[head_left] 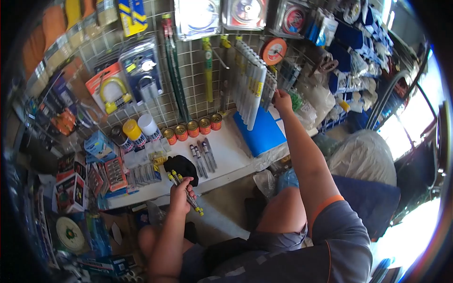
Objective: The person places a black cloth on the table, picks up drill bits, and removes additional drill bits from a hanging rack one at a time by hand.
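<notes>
Five tins point(193, 129), white shelf point(232, 162); right hand point(282, 102) near wire grid point(192, 70).

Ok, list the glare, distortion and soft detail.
Head view: glare whites out the far right and much of one upper package; head view: fisheye distortion bows the wire grid, corners go black; head view: the left hand's bundle looks soft.

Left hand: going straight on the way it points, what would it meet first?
Probably the rounded, black, soft-looking bundle on the long white shelf; depth is unclear, so the left hand might pass above.
</notes>
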A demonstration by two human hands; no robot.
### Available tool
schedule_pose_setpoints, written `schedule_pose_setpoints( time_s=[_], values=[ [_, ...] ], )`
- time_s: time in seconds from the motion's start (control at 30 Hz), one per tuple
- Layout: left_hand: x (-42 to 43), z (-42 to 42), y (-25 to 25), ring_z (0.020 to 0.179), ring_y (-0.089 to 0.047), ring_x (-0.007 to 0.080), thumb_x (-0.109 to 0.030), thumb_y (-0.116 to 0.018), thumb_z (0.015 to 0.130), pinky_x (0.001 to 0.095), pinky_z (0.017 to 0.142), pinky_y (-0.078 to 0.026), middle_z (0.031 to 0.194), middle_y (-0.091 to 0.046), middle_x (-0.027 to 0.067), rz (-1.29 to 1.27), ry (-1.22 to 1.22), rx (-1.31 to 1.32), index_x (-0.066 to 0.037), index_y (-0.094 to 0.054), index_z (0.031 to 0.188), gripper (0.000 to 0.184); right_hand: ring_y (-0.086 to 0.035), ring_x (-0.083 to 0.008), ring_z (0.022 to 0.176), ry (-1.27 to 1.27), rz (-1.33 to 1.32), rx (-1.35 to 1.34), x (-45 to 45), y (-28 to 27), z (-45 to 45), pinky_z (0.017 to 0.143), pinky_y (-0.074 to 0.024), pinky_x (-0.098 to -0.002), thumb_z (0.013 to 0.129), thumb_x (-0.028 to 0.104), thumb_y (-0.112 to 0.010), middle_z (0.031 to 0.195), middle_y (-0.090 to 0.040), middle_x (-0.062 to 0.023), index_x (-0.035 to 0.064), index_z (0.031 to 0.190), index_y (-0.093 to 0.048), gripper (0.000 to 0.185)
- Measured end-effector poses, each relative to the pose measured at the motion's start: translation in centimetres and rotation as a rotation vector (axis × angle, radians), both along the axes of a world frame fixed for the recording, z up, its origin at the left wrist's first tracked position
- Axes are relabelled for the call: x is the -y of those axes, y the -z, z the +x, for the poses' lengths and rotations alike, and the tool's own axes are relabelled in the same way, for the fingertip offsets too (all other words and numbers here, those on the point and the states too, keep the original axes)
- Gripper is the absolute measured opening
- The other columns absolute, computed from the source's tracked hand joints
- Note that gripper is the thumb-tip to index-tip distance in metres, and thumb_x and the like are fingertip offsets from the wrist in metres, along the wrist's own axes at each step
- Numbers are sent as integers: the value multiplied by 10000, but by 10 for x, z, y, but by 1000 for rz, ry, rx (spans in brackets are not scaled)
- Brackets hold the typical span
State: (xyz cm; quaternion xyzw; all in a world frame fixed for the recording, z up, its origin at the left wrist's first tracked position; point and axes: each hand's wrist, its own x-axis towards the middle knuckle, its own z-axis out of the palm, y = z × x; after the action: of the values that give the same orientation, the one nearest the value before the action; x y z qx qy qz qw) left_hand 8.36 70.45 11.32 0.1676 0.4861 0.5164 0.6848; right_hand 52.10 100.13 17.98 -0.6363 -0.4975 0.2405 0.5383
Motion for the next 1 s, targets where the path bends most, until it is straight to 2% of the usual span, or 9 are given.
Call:
schedule_pose_setpoints(
  time_s=[0.2,0.27,0.3,0.33,0.4,0.47,0.57,0.73,1.0],
  values=[
    [1,6,-13,495,-411,111,-213,-709,849,300,479,-368,615,-463,-35,19,-25,21,-120,-633,907,133,-660,-240,739,20,-49,468,-59,40,62,641,-548,-394,971,264,-531,864,-674,-105,31,995,-674,275],
    [2,8,-6,473,-399,97,-202,-724,835,289,452,-346,608,-458,-35,36,-92,38,-114,-629,898,143,-669,-307,805,-74,481,1805,-85,58,111,669,-548,-419,801,214,-643,908,-673,-129,87,974,-666,216],
    [4,5,-2,494,-414,93,-218,-729,835,289,448,-349,615,-459,-41,99,-86,91,-115,-631,890,153,-661,-287,898,97,425,1368,-20,20,65,747,-542,-412,774,221,-659,957,-669,-110,94,979,-676,242],
    [3,3,1,499,-434,96,-234,-725,842,288,454,-362,624,-479,-37,139,-102,76,-110,-632,867,158,-649,-265,1004,265,39,1391,-9,1,62,845,-526,-404,809,243,-663,1097,-665,-113,91,1066,-684,300],
    [1,-1,15,502,-496,110,-228,-711,850,295,450,-414,621,-530,-4,201,-151,41,-86,-635,833,162,-610,-281,1090,49,440,143,86,-37,-4,881,-508,-389,940,165,-566,1223,-622,-155,45,1286,-572,366],
    [2,-6,13,514,-532,133,-238,-683,872,318,455,-468,623,-544,8,160,-178,81,-70,-651,870,171,-603,-313,1104,-9,493,-208,166,-76,-77,893,-509,-393,950,130,-552,1227,-613,-169,7,1295,-553,367],
    [7,-2,4,594,-609,204,-244,-637,906,387,548,-564,717,-602,70,64,-182,190,-53,-629,982,206,-613,-295,1075,-166,520,-299,233,-79,-124,858,-527,-365,964,94,-531,1187,-615,-195,-38,1241,-558,309],
    [17,13,2,767,-690,315,-213,-613,914,451,674,-592,896,-663,175,63,-96,340,-5,-550,1118,298,-643,-237,965,-572,277,216,296,-2,-183,829,-530,-331,983,107,-529,1187,-618,-151,-22,1304,-516,346],
    [21,35,21,874,-668,239,-233,-598,954,376,722,-557,1050,-669,202,159,-99,123,28,-534,1210,371,-622,-127,883,-945,-417,-61,338,49,-242,742,-518,-266,915,83,-661,1224,-609,-116,23,1441,-411,585]
  ],
)
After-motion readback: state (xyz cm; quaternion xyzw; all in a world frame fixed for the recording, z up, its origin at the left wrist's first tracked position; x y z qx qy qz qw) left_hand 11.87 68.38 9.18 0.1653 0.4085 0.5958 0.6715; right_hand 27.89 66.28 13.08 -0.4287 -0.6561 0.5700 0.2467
